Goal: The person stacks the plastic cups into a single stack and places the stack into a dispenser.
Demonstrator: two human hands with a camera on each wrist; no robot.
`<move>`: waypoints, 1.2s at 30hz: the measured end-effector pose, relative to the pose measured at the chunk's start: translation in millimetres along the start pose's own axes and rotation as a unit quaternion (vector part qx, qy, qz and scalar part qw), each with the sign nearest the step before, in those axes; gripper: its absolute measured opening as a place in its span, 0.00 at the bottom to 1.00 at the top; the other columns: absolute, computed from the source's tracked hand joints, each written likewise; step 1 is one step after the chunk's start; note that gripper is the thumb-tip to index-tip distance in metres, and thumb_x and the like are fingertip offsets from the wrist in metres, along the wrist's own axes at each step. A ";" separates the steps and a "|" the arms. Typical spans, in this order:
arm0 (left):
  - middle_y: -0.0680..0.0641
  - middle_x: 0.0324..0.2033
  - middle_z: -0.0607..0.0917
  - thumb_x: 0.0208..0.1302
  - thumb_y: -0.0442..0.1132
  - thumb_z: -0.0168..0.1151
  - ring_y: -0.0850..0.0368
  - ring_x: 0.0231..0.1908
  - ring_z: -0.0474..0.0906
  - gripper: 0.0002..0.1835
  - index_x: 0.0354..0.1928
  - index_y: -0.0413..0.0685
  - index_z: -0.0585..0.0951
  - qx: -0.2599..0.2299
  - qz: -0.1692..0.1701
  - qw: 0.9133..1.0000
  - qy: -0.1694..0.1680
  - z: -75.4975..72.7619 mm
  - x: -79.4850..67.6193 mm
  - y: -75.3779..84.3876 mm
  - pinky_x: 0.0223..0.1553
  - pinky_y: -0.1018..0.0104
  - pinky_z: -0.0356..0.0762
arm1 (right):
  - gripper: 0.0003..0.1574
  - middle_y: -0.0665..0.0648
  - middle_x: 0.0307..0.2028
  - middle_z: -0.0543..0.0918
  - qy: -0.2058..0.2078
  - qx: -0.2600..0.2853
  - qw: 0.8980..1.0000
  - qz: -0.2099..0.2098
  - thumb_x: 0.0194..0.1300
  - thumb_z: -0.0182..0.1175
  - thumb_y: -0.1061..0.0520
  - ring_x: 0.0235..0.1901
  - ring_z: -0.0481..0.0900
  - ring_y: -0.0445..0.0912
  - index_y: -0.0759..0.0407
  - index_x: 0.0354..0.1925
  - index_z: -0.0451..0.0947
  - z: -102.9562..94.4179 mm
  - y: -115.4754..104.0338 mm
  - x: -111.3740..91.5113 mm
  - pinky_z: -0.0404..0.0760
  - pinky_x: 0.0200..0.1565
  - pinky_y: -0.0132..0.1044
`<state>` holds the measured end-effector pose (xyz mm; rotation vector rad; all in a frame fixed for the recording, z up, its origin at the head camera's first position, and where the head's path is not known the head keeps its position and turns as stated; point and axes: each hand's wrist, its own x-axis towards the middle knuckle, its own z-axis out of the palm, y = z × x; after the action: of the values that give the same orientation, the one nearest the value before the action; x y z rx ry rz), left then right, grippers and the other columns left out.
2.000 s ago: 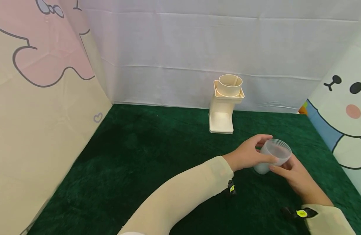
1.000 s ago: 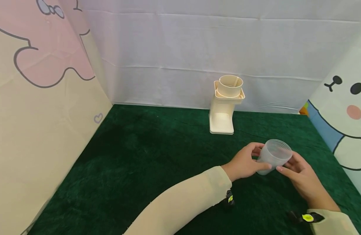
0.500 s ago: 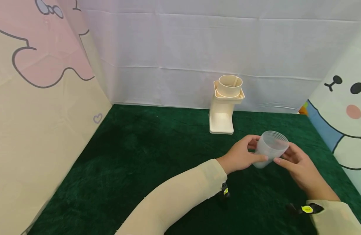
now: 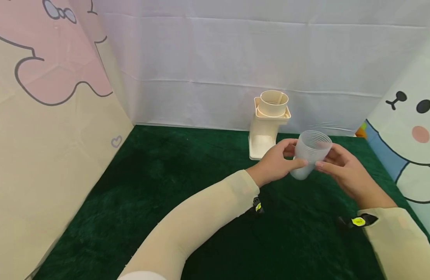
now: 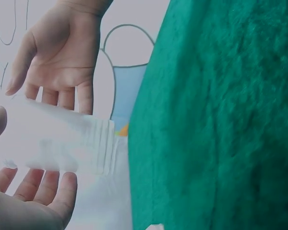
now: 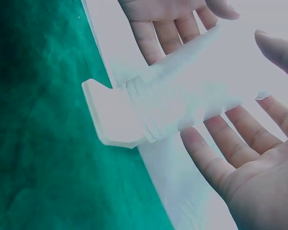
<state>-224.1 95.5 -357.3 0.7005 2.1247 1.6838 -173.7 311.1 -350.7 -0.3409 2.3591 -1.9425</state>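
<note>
A stack of translucent plastic cups (image 4: 311, 155) hangs tilted above the cloth, its ridged rims uppermost in the head view. My left hand (image 4: 277, 162) holds the stack from the left, thumb in front and fingers behind. From the right, my right hand (image 4: 349, 175) grips it near the rims. Both wrist views show the nested rims of the cups (image 5: 62, 139) between the two hands. Just behind and left of the cups stands a cream cup dispenser (image 4: 265, 128) with a round tube on top; my left fingers overlap its base in the head view.
Dark green cloth (image 4: 187, 163) covers the table. A white fabric wall (image 4: 208, 58) rises directly behind the dispenser. Printed cartoon panels stand at the left (image 4: 61, 155) and right (image 4: 407, 147) sides. Each wrist wears a dark strap with a yellow tag.
Both hands, with the cup stack between them, have moved away from me and a little left, closer to the dispenser. The dispenser has stayed in place.
</note>
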 end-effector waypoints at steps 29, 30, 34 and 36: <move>0.60 0.54 0.71 0.61 0.52 0.61 0.69 0.51 0.70 0.33 0.67 0.62 0.61 0.019 0.048 0.998 0.038 -97.4 37.4 98.4 0.47 0.72 0.72 | 0.29 0.61 0.53 0.71 -0.024 0.114 0.989 -0.094 0.64 0.56 0.68 0.50 0.72 0.52 0.59 0.63 0.65 7.7 -116.8 95.2 0.81 0.42 0.37; 0.60 0.53 0.71 0.62 0.52 0.61 0.69 0.51 0.70 0.33 0.67 0.61 0.61 0.018 0.047 0.998 0.037 -99.7 38.1 101.2 0.47 0.72 0.72 | 0.30 0.61 0.53 0.71 -0.019 0.112 0.989 -0.091 0.63 0.57 0.68 0.51 0.72 0.52 0.59 0.62 0.65 8.1 -119.4 97.7 0.81 0.41 0.37; 0.59 0.53 0.72 0.62 0.51 0.61 0.69 0.51 0.70 0.33 0.67 0.60 0.61 0.011 0.047 0.998 0.048 -108.1 41.1 110.0 0.48 0.72 0.72 | 0.31 0.60 0.54 0.70 0.004 0.112 0.991 -0.077 0.62 0.60 0.65 0.52 0.70 0.52 0.58 0.62 0.65 9.9 -128.1 109.5 0.81 0.41 0.36; 0.59 0.53 0.72 0.62 0.50 0.61 0.69 0.51 0.70 0.33 0.67 0.60 0.61 0.008 0.046 0.997 0.059 -112.1 42.9 113.4 0.49 0.72 0.71 | 0.31 0.60 0.55 0.70 0.013 0.115 0.991 -0.071 0.61 0.61 0.65 0.52 0.69 0.52 0.57 0.62 0.66 10.7 -132.1 116.6 0.81 0.41 0.36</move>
<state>-301.6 50.0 -218.9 0.7296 2.2192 1.8004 -268.3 252.5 -213.6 -0.4816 2.1460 -2.2674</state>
